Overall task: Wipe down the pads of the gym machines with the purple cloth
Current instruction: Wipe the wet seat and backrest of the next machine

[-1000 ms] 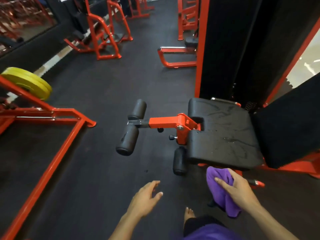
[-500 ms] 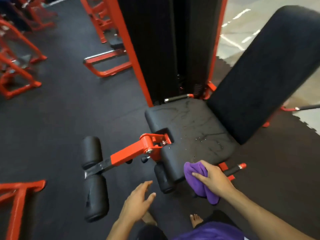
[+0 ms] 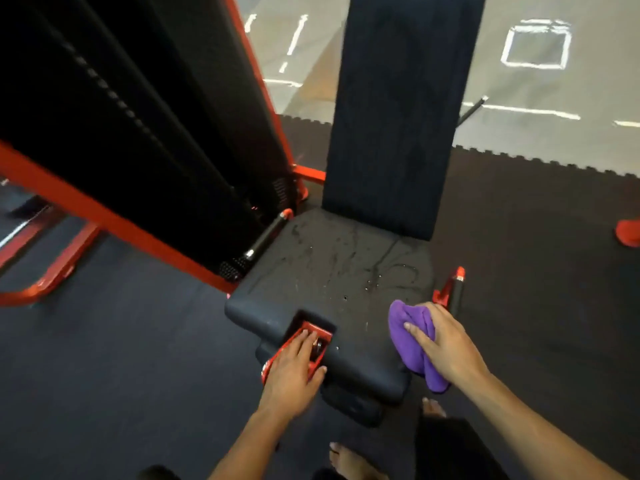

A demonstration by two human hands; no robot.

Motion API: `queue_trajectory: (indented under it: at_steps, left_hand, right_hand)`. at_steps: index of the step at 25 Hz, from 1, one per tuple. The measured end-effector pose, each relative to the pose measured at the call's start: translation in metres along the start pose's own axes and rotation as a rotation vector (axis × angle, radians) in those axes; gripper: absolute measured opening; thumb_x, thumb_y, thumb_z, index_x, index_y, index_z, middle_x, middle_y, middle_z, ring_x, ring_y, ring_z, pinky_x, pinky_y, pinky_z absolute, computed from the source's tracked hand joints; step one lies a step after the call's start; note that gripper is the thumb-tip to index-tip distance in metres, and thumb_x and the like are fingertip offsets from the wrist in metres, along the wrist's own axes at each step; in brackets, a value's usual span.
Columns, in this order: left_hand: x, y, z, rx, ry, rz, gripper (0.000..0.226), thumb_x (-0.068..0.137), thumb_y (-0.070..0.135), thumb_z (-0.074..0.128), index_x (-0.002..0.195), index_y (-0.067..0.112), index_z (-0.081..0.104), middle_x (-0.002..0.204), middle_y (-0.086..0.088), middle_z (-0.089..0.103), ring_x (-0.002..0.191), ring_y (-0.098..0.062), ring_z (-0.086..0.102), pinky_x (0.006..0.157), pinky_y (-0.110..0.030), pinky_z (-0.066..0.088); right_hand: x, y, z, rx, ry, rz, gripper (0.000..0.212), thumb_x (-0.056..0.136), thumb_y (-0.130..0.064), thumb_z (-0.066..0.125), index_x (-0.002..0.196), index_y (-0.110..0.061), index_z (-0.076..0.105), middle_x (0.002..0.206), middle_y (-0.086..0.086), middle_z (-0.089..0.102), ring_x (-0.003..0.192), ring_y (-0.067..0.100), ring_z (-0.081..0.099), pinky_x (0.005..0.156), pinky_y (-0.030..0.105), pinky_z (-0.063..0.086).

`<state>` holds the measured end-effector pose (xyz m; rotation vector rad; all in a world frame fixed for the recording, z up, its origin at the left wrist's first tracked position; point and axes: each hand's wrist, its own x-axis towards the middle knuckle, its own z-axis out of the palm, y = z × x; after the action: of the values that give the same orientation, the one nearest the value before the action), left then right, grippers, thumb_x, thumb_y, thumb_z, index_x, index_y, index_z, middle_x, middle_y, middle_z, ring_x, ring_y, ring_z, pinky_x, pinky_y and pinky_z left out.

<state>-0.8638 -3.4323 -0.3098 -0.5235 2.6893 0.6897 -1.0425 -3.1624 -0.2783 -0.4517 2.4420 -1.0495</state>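
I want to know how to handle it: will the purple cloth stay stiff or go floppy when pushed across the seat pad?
Probably floppy: the purple cloth bunches in folds under the right hand and droops over the seat pad edge. It likely weighs little and may drag on the wet streaks.

Dim indoor light overall — the brightest area is the pale floor [image 3: 540,98] at the top. The left side smears with motion blur, straight lines bow toward the edges, and shadows stay soft.
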Motion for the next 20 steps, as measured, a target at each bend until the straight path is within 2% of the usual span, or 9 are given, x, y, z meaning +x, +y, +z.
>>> queue_trajectory:
  at_steps: [3,5,7,9,11,13,15,18,20]
  left_hand:
    - [0.11,-0.032,-0.008,0.192,-0.045,0.131,0.089,0.092,0.075,0.02,0.166,0.026,0.01,0.171,0.011,-0.003,0.16,-0.013,0.003,0.13,-0.047,0.008]
    - [0.19,-0.044,0.007,0.256,-0.033,0.151,0.102,0.085,0.087,0.002,0.166,0.025,0.009,0.17,0.01,-0.006,0.16,-0.014,-0.001,0.129,-0.05,0.003]
    - [0.235,-0.061,0.032,0.385,0.076,0.205,0.09,0.093,0.08,0.008,0.166,0.028,0.015,0.173,0.006,0.004,0.16,-0.015,0.002,0.129,-0.051,0.002]
    - [0.247,-0.073,0.055,0.454,0.192,0.253,0.075,0.1,0.067,0.02,0.165,0.03,0.021,0.172,0.005,0.012,0.16,-0.015,0.008,0.128,-0.051,0.005]
    - [0.244,-0.083,0.063,0.473,0.185,0.283,0.072,0.102,0.065,0.02,0.165,0.03,0.019,0.172,0.006,0.011,0.16,-0.014,0.007,0.129,-0.05,0.003]
    - [0.246,-0.085,0.06,0.479,0.16,0.264,0.074,0.101,0.067,0.014,0.165,0.03,0.017,0.173,0.005,0.01,0.16,-0.014,0.005,0.129,-0.049,0.003]
    - [0.237,-0.077,0.057,0.475,0.09,0.232,0.081,0.098,0.07,0.005,0.166,0.027,0.014,0.174,0.002,0.006,0.16,-0.016,0.002,0.129,-0.052,0.003]
    - [0.223,-0.065,0.055,0.435,0.01,0.206,0.081,0.098,0.07,0.001,0.166,0.025,0.001,0.174,0.0,-0.008,0.159,-0.018,-0.012,0.128,-0.055,-0.005]
    - [0.216,-0.062,0.053,0.418,-0.037,0.256,0.077,0.102,0.068,0.009,0.165,0.027,-0.004,0.172,0.0,-0.014,0.158,-0.02,-0.018,0.126,-0.055,-0.013]
  right_hand:
    - [0.011,0.023,0.055,-0.041,0.118,0.1,0.028,0.1,-0.043,0.057,0.124,-0.029,0.054,0.121,-0.013,0.045,0.103,0.016,0.059,0.084,0.041,0.053]
    - [0.027,0.057,0.105,-0.178,0.153,0.106,0.034,0.098,-0.03,0.06,0.13,-0.022,0.055,0.132,-0.004,0.043,0.113,0.026,0.06,0.092,0.043,0.054]
    - [0.041,0.088,0.154,-0.386,0.236,0.033,0.043,0.093,-0.036,0.055,0.134,-0.021,0.058,0.142,0.004,0.047,0.128,0.035,0.054,0.108,0.053,0.043]
    - [0.052,0.107,0.177,-0.502,0.324,0.012,0.051,0.088,-0.042,0.054,0.136,-0.025,0.058,0.147,0.003,0.05,0.138,0.036,0.046,0.113,0.061,0.03]
    - [0.054,0.109,0.187,-0.481,0.401,0.038,0.051,0.085,-0.041,0.057,0.135,-0.028,0.057,0.147,0.001,0.05,0.138,0.034,0.043,0.108,0.06,0.036]
    - [0.051,0.099,0.179,-0.492,0.348,0.115,0.048,0.086,-0.039,0.057,0.134,-0.03,0.056,0.141,-0.001,0.049,0.129,0.033,0.047,0.095,0.051,0.048]
    - [0.04,0.091,0.167,-0.479,0.286,0.192,0.048,0.09,-0.032,0.059,0.137,-0.029,0.05,0.134,-0.002,0.046,0.119,0.03,0.047,0.087,0.045,0.051]
    - [0.01,0.087,0.141,-0.253,0.274,0.258,0.053,0.094,-0.019,0.061,0.144,-0.027,0.043,0.136,-0.003,0.042,0.126,0.027,0.042,0.096,0.04,0.048]
    - [-0.018,0.084,0.132,-0.175,0.363,0.278,0.042,0.098,-0.02,0.058,0.139,-0.027,0.05,0.136,-0.004,0.043,0.128,0.024,0.043,0.098,0.038,0.046]
